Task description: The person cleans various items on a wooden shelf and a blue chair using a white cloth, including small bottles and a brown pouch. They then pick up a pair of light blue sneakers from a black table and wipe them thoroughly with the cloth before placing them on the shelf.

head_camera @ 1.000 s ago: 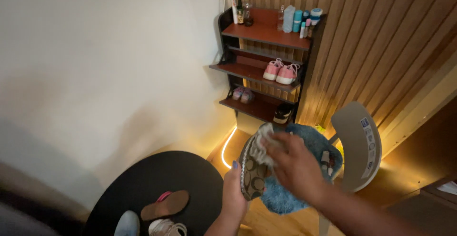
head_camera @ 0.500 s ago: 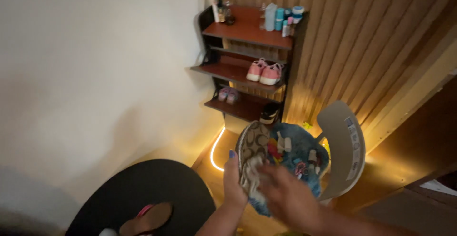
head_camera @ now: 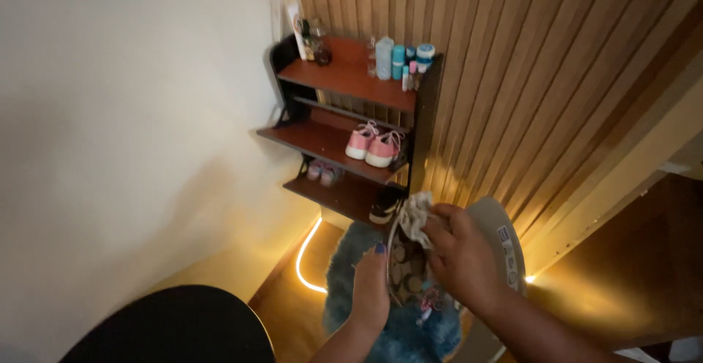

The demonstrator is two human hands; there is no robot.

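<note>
Closest to the camera, the round black tabletop (head_camera: 176, 326) fills the lower left corner, cut off by the frame. Just beyond it, both hands meet on a patterned brown shoe (head_camera: 407, 269) held up in the air over a shaggy blue rug (head_camera: 344, 290). The left hand (head_camera: 371, 290) cups the shoe's side from below, fingers wrapped and pressed together, which seems to steady it. The right hand (head_camera: 461, 257) comes over the top, its fingertips pinching a crumpled pale cloth (head_camera: 415, 214) at the shoe's upper end, apparently so the cloth can bear against the shoe while the other hand braces it. Behind the right hand stands a pale rounded chair back (head_camera: 505, 249), partly hidden by the forearm.

On the floor past the rug, a glowing light strip (head_camera: 304, 249) curves along the base of the white wall. Farther off, a dark wooden shoe rack (head_camera: 344, 132) leans against the slatted wood wall (head_camera: 527, 77). Its middle shelf carries a pair of pink sneakers (head_camera: 373, 146); the lower shelf holds smaller pink shoes (head_camera: 322, 172) and a dark shoe (head_camera: 384, 209) at its end. On top sit bottles and jars (head_camera: 399, 59), several of them blue.
</note>
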